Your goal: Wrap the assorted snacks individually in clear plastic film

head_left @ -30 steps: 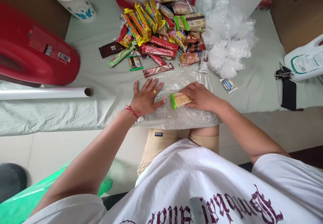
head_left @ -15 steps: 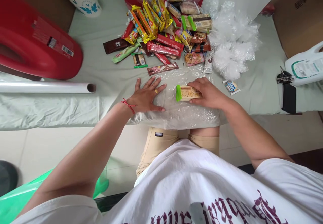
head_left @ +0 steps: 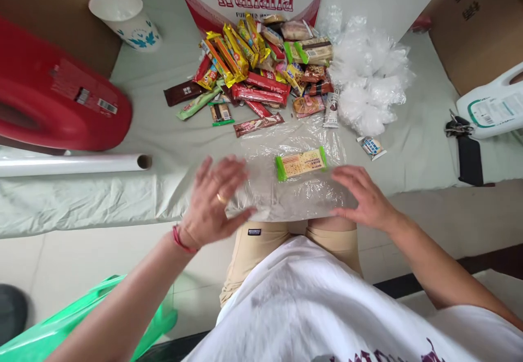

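A biscuit pack [head_left: 301, 164] with green ends lies on a sheet of clear plastic film [head_left: 261, 188] at the table's front edge. My left hand [head_left: 216, 198], blurred by motion and wearing a ring, hovers over the left side of the film with its fingers apart. To the right of the pack, my right hand [head_left: 363, 196] is open, thumb and fingers spread, apart from the pack. Neither hand holds anything. Behind the film is a heap of wrapped snacks [head_left: 261, 91] in red, yellow, brown and green.
Crumpled clear plastic [head_left: 370, 79] is piled right of the snacks, near a small wrapped biscuit [head_left: 371, 147]. At left are a red jug [head_left: 61, 84], a paper cup [head_left: 131, 22] and a white roll [head_left: 73, 164]. A white bottle [head_left: 492, 106] stands at right.
My right hand has let go of the biscuit pack and drawn back to the right. My left hand has lifted off the film and moved left and nearer my body.
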Action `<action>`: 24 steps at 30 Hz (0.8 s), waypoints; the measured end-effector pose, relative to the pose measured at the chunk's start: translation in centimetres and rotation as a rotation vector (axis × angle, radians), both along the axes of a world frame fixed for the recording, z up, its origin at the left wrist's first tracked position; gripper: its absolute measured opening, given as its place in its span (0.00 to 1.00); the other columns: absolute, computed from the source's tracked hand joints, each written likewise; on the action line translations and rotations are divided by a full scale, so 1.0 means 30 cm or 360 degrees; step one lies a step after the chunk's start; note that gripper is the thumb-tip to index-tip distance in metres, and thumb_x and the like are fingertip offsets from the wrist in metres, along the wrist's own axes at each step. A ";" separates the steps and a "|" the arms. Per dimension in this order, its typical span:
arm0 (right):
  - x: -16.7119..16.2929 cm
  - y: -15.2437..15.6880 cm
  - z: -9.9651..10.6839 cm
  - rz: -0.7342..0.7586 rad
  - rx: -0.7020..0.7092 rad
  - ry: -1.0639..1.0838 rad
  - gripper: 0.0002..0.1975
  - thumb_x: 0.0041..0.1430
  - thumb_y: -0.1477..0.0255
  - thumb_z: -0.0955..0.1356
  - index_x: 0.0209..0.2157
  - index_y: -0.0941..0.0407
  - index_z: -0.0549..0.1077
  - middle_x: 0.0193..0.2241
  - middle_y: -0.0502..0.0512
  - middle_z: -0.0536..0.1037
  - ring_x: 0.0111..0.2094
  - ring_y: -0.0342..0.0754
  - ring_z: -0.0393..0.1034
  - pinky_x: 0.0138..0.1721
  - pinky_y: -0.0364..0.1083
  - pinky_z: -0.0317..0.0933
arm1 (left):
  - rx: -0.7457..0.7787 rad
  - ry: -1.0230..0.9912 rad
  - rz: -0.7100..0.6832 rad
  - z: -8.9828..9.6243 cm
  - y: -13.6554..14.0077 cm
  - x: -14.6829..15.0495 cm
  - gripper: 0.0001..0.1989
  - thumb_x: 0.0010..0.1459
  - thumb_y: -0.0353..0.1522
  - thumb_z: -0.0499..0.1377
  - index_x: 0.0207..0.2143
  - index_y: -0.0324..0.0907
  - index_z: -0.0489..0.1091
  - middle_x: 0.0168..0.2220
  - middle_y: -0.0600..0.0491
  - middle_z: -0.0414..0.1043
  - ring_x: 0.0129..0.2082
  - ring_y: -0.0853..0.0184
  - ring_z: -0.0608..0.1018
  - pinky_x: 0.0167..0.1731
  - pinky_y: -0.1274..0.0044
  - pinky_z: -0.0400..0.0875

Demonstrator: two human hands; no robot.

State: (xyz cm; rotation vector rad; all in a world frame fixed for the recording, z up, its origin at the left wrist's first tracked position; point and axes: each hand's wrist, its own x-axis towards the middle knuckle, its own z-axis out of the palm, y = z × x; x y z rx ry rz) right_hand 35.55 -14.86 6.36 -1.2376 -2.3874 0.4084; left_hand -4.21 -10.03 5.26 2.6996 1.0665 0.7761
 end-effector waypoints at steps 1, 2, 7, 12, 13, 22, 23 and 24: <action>0.013 -0.052 -0.028 0.0031 -0.0015 -0.0050 0.43 0.64 0.55 0.74 0.73 0.49 0.57 0.63 0.67 0.70 0.64 0.65 0.65 0.64 0.66 0.63 | 0.0026 0.0024 -0.0136 -0.023 -0.046 0.014 0.44 0.64 0.45 0.65 0.75 0.55 0.47 0.69 0.44 0.67 0.72 0.53 0.65 0.74 0.52 0.46; 0.023 -0.095 -0.061 0.0046 -0.0022 -0.0104 0.41 0.65 0.58 0.73 0.74 0.50 0.57 0.64 0.68 0.70 0.65 0.64 0.65 0.65 0.68 0.62 | 0.0023 0.0086 -0.0260 -0.053 -0.085 0.030 0.41 0.65 0.45 0.64 0.74 0.57 0.49 0.68 0.46 0.69 0.71 0.55 0.68 0.74 0.53 0.45; 0.049 -0.146 -0.187 -0.0110 0.0068 -0.0010 0.17 0.71 0.73 0.67 0.58 0.49 0.76 0.57 0.62 0.78 0.57 0.57 0.74 0.62 0.65 0.66 | -0.0046 0.0160 -0.0248 -0.214 -0.158 0.080 0.23 0.68 0.31 0.60 0.63 0.52 0.69 0.66 0.46 0.73 0.68 0.58 0.72 0.74 0.56 0.49; 0.068 -0.050 -0.101 -0.0141 -0.0251 0.0269 0.12 0.72 0.68 0.66 0.47 0.47 0.82 0.44 0.57 0.85 0.46 0.55 0.78 0.50 0.58 0.72 | -0.0500 -0.0197 0.0007 -0.169 -0.139 0.094 0.11 0.68 0.31 0.55 0.44 0.49 0.78 0.53 0.49 0.83 0.58 0.61 0.81 0.69 0.59 0.63; 0.068 -0.023 -0.066 -0.0177 -0.0335 0.0285 0.12 0.72 0.65 0.66 0.46 0.48 0.82 0.41 0.57 0.85 0.44 0.55 0.78 0.49 0.58 0.72 | -0.0620 -0.0275 0.0096 -0.141 -0.131 0.099 0.10 0.69 0.33 0.55 0.42 0.48 0.78 0.50 0.49 0.84 0.55 0.61 0.82 0.67 0.61 0.65; 0.013 0.338 0.043 -0.0597 -0.0518 0.0203 0.16 0.66 0.60 0.67 0.44 0.56 0.81 0.30 0.53 0.79 0.32 0.50 0.72 0.38 0.48 0.65 | -0.1262 -0.0412 0.1163 -0.041 0.100 0.142 0.13 0.58 0.43 0.60 0.35 0.44 0.75 0.28 0.54 0.77 0.27 0.66 0.76 0.29 0.74 0.67; 0.005 0.372 0.028 -0.0634 -0.0510 0.0089 0.16 0.66 0.62 0.67 0.46 0.57 0.80 0.32 0.54 0.78 0.34 0.51 0.72 0.39 0.50 0.66 | -0.1246 -0.0383 0.1225 -0.049 0.127 0.142 0.12 0.56 0.43 0.61 0.35 0.44 0.75 0.27 0.55 0.75 0.26 0.66 0.73 0.28 0.74 0.66; -0.001 0.399 0.013 -0.0674 -0.0491 -0.0050 0.16 0.65 0.63 0.68 0.49 0.57 0.79 0.35 0.56 0.78 0.36 0.54 0.73 0.42 0.52 0.66 | -0.1186 -0.0354 0.1291 -0.056 0.150 0.139 0.12 0.54 0.41 0.63 0.37 0.43 0.75 0.28 0.55 0.74 0.26 0.66 0.73 0.30 0.72 0.66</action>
